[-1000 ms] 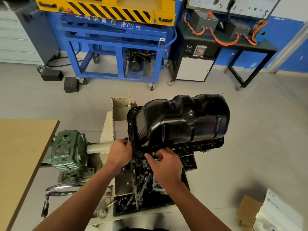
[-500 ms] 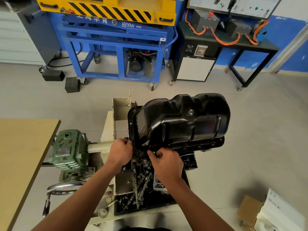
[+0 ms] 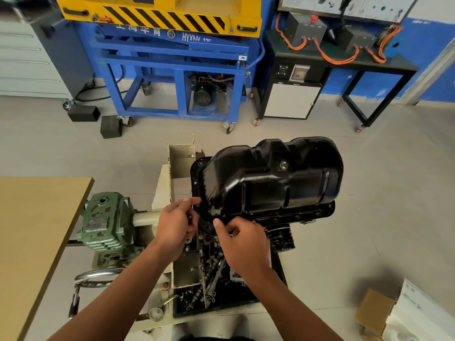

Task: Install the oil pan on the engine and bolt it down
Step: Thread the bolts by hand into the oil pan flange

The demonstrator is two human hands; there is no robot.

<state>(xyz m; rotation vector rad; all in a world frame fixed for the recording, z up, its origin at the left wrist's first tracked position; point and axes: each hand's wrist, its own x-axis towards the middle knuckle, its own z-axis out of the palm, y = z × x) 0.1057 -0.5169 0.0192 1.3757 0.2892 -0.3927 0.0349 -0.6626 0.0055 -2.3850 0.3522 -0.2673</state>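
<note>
Your left hand (image 3: 177,225) pinches the flange corner of the oil pan (image 3: 270,183); your right hand (image 3: 242,239) curls just beside it, its hold unclear. The pan sits atop the engine (image 3: 214,264).

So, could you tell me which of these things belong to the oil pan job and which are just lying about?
Job: oil pan; engine under it; left hand gripping the pan's flange; right hand at the flange.
Lying about: wooden table; cardboard box; blue cart; black blocks; bench with orange cables.
</note>
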